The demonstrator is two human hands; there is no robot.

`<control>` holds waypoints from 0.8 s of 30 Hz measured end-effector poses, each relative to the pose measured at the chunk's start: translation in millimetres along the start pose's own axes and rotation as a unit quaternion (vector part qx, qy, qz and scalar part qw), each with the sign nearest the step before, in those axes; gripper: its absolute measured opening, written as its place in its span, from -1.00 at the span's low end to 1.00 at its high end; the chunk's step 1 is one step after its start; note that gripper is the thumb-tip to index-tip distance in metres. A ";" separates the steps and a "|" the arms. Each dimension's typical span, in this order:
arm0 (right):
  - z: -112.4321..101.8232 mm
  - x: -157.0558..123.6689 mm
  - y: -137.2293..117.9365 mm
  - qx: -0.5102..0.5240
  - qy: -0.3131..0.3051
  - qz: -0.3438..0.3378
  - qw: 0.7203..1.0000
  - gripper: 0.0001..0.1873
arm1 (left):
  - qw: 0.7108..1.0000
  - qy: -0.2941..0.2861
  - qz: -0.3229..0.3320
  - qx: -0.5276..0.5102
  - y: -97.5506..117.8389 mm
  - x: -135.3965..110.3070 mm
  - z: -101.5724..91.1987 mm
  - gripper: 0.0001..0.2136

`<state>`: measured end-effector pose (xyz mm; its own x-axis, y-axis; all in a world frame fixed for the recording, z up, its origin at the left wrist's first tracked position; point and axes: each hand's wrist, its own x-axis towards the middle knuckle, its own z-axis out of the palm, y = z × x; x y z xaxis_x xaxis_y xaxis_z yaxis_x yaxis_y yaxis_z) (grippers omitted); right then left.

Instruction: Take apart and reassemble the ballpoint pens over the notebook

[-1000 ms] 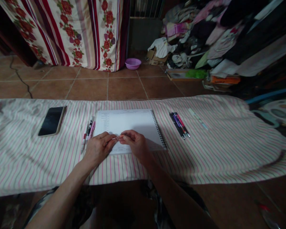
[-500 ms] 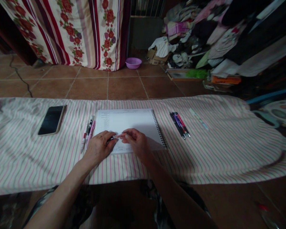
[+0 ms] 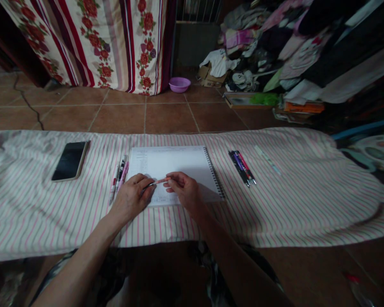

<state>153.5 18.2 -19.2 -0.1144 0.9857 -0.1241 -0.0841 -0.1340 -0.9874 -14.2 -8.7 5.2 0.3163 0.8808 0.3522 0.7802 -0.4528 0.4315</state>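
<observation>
A slim pen point(image 3: 161, 181) with an orange-pink barrel and a dark end spans the gap between my two hands. My left hand point(image 3: 132, 195) is closed on its dark end, partly covering it. The fingertips of my right hand point(image 3: 186, 190) pinch the orange-pink end. Both hands are over the lower part of an open spiral notebook point(image 3: 176, 160), whose white page has a printed column on the left. Left of the notebook, several pens point(image 3: 118, 177) lie side by side, close to my left hand. On the right lies another group of pens point(image 3: 241, 167), black, purple and red.
A smartphone point(image 3: 71, 160) rests at the left on the striped cloth point(image 3: 291, 204). One pale pen point(image 3: 267, 160) lies by itself on the right. Beyond the cloth, a purple basin point(image 3: 179, 85) stands on the tiled floor, near piled clothes point(image 3: 240, 38) and a floral curtain point(image 3: 115, 47).
My left hand has shifted slightly left along the pen, so more of the pen shows between the hands. The right hand stays almost in place, still pinching its end.
</observation>
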 end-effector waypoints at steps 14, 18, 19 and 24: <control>-0.7 1.1 1.3 0.004 0.000 -0.011 1.000 -0.68 | 0.998 -0.026 -0.031 0.056 -0.6 -2.6 -0.1 -0.72; -0.7 0.6 0.3 0.007 -0.005 -0.013 1.000 -0.70 | 0.997 -0.035 -0.032 0.063 0.3 -2.3 -0.2 -0.72; -0.6 0.5 -0.1 0.008 -0.005 -0.013 1.000 -0.73 | 0.997 -0.036 -0.031 0.063 0.3 -2.3 -0.2 -0.72; -0.6 0.9 -0.8 -0.006 0.006 -0.017 1.000 -0.79 | 0.995 -0.035 -0.041 0.081 0.1 -2.5 -0.5 -0.72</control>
<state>154.1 19.3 -18.5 -0.0995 0.9909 -0.0911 -0.0758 -0.0988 -0.9922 -15.2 -11.0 4.8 0.2799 0.9241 0.2601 0.8801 -0.3552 0.3151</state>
